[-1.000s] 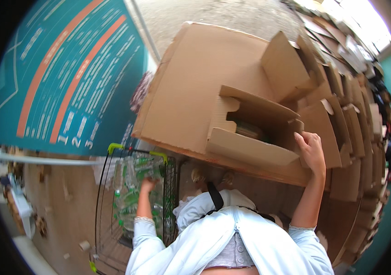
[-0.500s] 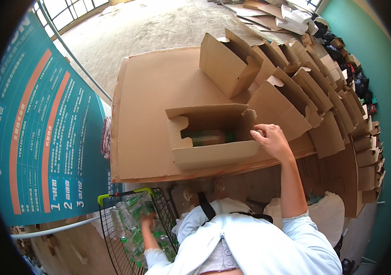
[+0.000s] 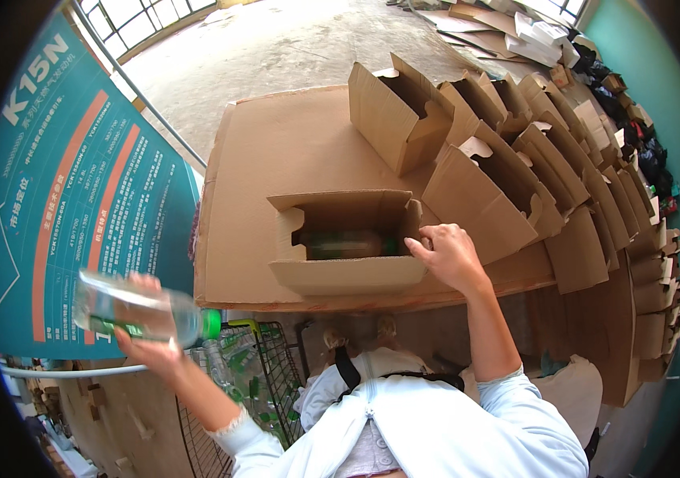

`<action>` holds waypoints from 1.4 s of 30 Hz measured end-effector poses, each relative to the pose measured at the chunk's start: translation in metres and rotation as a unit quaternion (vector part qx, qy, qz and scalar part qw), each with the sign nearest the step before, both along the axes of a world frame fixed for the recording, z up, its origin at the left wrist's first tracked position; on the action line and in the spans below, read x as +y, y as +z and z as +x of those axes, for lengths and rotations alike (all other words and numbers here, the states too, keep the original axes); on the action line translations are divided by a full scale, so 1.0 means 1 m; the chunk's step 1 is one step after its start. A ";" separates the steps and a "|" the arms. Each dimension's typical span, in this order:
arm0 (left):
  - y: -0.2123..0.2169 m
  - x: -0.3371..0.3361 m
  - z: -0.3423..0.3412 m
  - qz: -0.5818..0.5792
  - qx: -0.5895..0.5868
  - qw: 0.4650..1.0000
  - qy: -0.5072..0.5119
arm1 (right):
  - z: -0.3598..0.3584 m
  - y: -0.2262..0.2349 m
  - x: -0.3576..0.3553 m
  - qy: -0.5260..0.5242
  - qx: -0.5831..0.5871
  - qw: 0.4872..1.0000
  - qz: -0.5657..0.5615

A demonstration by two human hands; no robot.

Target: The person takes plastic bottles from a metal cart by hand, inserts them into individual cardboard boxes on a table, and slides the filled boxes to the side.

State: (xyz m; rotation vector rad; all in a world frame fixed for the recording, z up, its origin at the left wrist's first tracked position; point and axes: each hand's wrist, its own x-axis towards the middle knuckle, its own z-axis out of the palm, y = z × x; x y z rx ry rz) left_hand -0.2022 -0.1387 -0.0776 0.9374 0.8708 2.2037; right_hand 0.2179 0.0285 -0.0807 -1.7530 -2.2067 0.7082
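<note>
- Clear bottle [image 3: 137,309], green-capped: being held in the left hand [image 3: 148,346], fingers wrapped round it, down and to the left of the open carton [image 3: 348,243]; long axis lying near level, cap pointing toward the carton.
- Right hand [image 3: 447,255]: being rested on the carton's right wall, fingers curled over the rim, nothing else held.
- Carton: being steadied on the cardboard-covered desk [image 3: 276,159]; a green bottle [image 3: 344,244] lying inside.
- Wire trolley [image 3: 264,374]: standing below the carton.

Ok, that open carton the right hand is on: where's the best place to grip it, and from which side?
Grip the open carton by its right side wall, coming from the right, as the right hand does now. It lies open side up, so the rim there is bare. A bottle already lies inside. The left hand is busy holding a clear bottle.
</note>
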 end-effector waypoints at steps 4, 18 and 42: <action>0.058 0.105 0.078 -0.022 0.120 0.989 -0.084 | 0.003 0.001 -0.001 0.013 0.017 1.000 -0.010; 0.029 0.245 0.190 -0.407 0.599 0.353 -0.592 | 0.013 -0.016 -0.004 0.043 0.083 0.995 0.022; 0.024 0.193 0.176 -0.351 0.627 0.461 -0.521 | 0.017 -0.015 -0.004 0.081 0.076 0.992 0.062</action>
